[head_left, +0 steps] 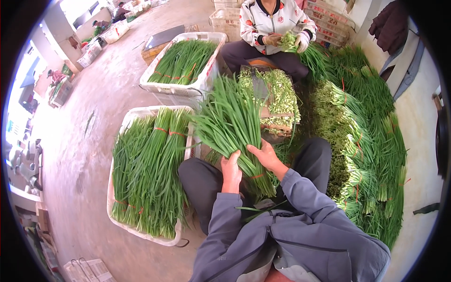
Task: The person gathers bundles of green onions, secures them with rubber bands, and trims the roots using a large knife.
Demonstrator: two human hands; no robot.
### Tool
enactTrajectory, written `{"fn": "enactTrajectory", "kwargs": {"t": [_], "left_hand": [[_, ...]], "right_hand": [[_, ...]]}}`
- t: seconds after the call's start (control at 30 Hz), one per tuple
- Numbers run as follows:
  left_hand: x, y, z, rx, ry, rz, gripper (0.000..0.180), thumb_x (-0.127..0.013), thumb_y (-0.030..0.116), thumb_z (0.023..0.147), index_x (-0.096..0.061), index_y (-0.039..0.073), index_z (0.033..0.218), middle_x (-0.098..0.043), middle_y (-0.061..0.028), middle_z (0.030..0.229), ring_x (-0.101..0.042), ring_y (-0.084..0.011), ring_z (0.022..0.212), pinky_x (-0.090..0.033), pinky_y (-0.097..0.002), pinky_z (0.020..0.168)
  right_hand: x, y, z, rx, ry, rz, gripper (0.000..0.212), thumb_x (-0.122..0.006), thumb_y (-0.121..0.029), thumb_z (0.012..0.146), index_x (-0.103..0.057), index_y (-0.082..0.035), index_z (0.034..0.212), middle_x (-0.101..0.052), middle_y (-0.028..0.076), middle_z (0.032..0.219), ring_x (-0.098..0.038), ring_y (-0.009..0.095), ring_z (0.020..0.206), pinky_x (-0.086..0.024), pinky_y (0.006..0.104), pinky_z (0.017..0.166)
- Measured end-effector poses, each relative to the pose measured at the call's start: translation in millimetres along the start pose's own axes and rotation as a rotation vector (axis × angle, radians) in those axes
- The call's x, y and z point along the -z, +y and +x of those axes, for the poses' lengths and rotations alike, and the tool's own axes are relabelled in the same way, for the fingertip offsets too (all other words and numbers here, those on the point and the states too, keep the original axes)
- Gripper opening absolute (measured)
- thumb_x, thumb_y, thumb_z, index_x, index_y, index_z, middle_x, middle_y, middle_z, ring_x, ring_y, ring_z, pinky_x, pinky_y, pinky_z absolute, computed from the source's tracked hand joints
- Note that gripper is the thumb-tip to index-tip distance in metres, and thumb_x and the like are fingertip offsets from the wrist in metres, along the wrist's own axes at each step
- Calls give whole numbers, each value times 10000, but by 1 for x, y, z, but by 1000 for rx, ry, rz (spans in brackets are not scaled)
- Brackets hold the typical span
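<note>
A large bundle of garlic chives (pixel 229 123) is held between my two hands over my lap, leaf tips pointing away and stems toward me. A red band circles it near the stem end. My left hand (pixel 231 171) grips its left side, thumb on top. On its right side my right hand (pixel 268 157) is closed around the stalks, thumb also on top. Just beyond the bundle stands a low block or stand (pixel 277 110) strewn with pale trimmed stem ends. Fingers under the bundle are hidden.
At my left is a white crate (pixel 110 197) of banded chives; another filled crate (pixel 213 77) stands farther off. Piled bundles (pixel 371 155) line the wall on my right. A gloved person (pixel 277 23) sits opposite, holding chives. More crates and people are at the far left.
</note>
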State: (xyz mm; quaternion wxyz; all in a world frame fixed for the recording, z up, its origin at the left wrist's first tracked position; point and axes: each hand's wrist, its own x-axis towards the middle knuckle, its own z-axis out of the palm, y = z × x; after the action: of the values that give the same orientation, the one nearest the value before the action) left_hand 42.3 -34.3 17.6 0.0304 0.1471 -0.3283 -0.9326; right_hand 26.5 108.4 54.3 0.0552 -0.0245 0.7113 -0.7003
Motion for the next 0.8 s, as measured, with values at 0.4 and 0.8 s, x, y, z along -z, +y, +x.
{"fn": "enactTrajectory", "kwargs": {"t": [0.4, 0.8], "left_hand": [[17, 3, 14, 176, -198, -207, 439, -541, 180, 955, -525, -28, 1342, -621, -161, 1305, -630, -314, 1163, -491, -474, 1037], [-2, 0, -7, 8, -135, 187, 535, -654, 62, 943, -415, 30, 1420, -565, -93, 1318, -572, -202, 1165, -464, -373, 1018]], "right_hand": [[34, 5, -18, -149, -393, 165, 1003, -727, -436, 901, -156, 48, 1568, -358, 207, 1550, -368, 281, 1420, -299, 385, 1177], [0, -22, -39, -146, -140, -857, 1153, -838, -548, 660, -311, 124, 1435, -595, 333, 1197, -625, 421, 1121, -499, 450, 968]]}}
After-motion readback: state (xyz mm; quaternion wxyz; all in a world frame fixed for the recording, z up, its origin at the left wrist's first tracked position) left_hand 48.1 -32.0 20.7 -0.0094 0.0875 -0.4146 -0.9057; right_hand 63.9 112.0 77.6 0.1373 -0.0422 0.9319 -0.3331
